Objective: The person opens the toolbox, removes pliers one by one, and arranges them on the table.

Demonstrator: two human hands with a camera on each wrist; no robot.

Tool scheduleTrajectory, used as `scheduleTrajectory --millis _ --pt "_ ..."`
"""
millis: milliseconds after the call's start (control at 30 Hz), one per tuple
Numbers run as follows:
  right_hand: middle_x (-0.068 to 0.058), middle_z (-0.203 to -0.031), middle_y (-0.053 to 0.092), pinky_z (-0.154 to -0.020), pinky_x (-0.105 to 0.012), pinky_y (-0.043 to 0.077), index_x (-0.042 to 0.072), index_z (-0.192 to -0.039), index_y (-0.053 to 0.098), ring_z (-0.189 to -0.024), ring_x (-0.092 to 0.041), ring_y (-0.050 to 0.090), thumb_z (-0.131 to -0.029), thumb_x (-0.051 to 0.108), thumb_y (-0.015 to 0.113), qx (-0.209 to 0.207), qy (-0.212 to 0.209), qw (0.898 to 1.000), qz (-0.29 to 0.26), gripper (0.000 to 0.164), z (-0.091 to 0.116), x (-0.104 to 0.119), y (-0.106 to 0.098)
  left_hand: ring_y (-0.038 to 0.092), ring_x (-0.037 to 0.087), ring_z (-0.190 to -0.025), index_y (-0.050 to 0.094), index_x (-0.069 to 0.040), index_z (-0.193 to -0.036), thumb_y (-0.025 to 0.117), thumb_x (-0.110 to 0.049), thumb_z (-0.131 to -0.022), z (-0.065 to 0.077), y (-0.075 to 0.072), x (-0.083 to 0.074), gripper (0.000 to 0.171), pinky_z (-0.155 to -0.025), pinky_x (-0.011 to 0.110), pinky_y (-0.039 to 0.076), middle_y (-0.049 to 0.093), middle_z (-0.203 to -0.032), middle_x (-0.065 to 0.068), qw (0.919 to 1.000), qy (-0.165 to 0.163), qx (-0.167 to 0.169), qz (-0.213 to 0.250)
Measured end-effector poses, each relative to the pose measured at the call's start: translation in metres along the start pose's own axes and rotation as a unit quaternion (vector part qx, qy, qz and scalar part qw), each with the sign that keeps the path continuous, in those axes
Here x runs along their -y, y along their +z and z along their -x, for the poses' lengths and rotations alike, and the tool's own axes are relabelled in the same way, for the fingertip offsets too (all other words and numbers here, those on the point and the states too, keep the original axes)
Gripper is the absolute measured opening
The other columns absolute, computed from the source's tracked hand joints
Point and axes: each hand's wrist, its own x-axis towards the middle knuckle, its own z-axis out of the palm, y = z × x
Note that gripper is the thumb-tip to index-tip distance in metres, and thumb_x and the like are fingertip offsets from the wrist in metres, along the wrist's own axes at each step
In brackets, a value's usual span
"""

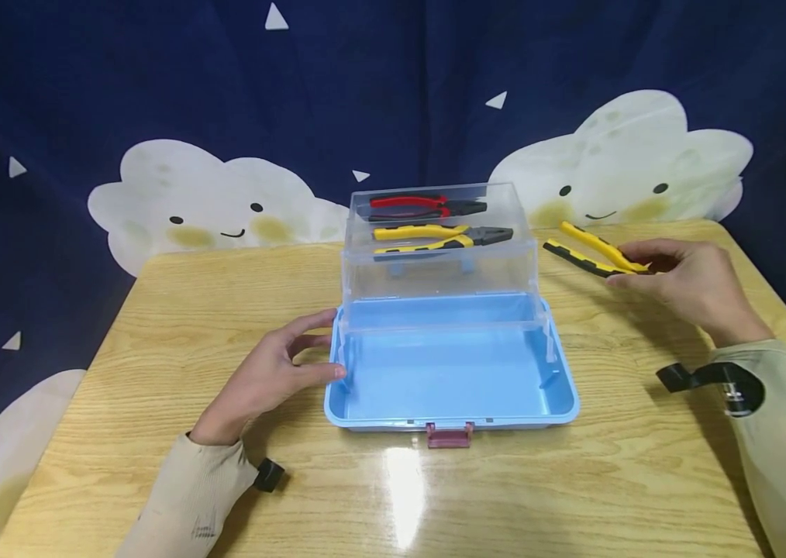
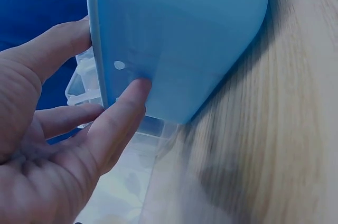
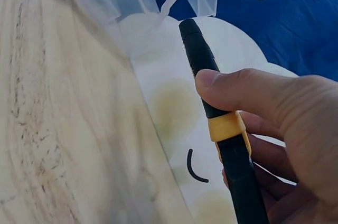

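Observation:
A light-blue toolbox (image 1: pixel 442 380) stands open on the table, its bare bottom facing up. My left hand (image 1: pixel 281 364) grips its left side wall, thumb over the rim and fingers against the outside, as the left wrist view shows. At the right, my right hand (image 1: pixel 693 283) holds yellow-and-black pliers (image 1: pixel 595 242) above the table. Its fingers are around their head end, and the spread handles point left toward the box. Hidden by the hand are the pliers' jaws. The clear upper tray (image 1: pixel 435 275) holds red-handled pliers (image 1: pixel 407 201) and another yellow-handled pair (image 1: pixel 421 232).
The wooden table (image 1: pixel 225 294) extends on both sides of the box. A dark-pink latch (image 1: pixel 449 438) hangs at the box's front edge. Behind the table is a dark-blue curtain (image 1: pixel 421 93) with white clouds. Each wrist carries a small black camera mount (image 1: pixel 742 389).

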Motion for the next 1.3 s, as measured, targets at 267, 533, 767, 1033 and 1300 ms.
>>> scheduleTrajectory --millis 267,533,767,1033,1300 --pt "-0.01 -0.125 0.069 -0.064 -0.015 0.046 0.015 -0.133 0.071 -0.094 -0.016 0.055 -0.079 0.046 0.09 0.026 0.009 0.999 0.02 0.066 -0.004 -0.007 0.009 0.054 0.033 -0.142 0.047 -0.023 -0.155 0.088 -0.033 -0.084 -0.001 0.0 0.001 0.083 -0.101 0.037 0.056 0.046 -0.162 0.001 0.9999 0.011 0.002 0.004" --pt "-0.021 -0.132 0.066 -0.068 -0.011 0.041 0.011 -0.138 0.067 -0.106 -0.027 0.056 -0.082 0.049 0.086 0.055 0.006 0.998 0.041 0.07 -0.008 -0.015 0.015 0.055 0.031 -0.14 0.046 -0.023 -0.156 0.088 -0.032 -0.084 -0.001 0.0 0.002 0.083 -0.098 0.032 0.057 0.049 -0.159 0.001 0.9999 0.009 0.0 0.006" --pt "-0.022 -0.137 0.064 -0.09 -0.035 0.047 0.01 -0.14 0.064 -0.115 -0.034 0.056 -0.081 0.048 0.087 0.071 0.014 0.996 0.042 0.073 -0.01 -0.02 0.02 0.056 0.028 -0.14 0.045 -0.027 -0.156 0.088 -0.033 -0.084 -0.002 0.001 0.003 0.085 -0.097 0.031 0.058 0.049 -0.159 -0.003 0.9999 0.006 0.003 0.009" --pt "-0.023 -0.137 0.065 -0.096 -0.049 0.043 0.008 -0.139 0.065 -0.117 -0.035 0.057 -0.08 0.051 0.087 0.072 0.016 0.996 0.048 0.075 -0.01 -0.025 0.024 0.058 0.029 -0.138 0.045 -0.025 -0.156 0.088 -0.028 -0.084 -0.003 0.001 0.004 0.084 -0.095 0.03 0.059 0.049 -0.158 -0.001 0.9994 0.016 0.007 0.031" --pt "-0.026 -0.141 0.06 -0.104 -0.06 0.039 0.006 -0.141 0.062 -0.123 -0.04 0.052 -0.083 0.046 0.086 0.089 0.034 0.995 0.033 0.075 -0.013 -0.03 0.028 0.058 0.031 -0.136 0.044 -0.024 -0.156 0.087 -0.025 -0.084 -0.003 0.001 0.006 0.084 -0.094 0.03 0.06 0.048 -0.158 0.001 0.9986 0.021 0.01 0.047"
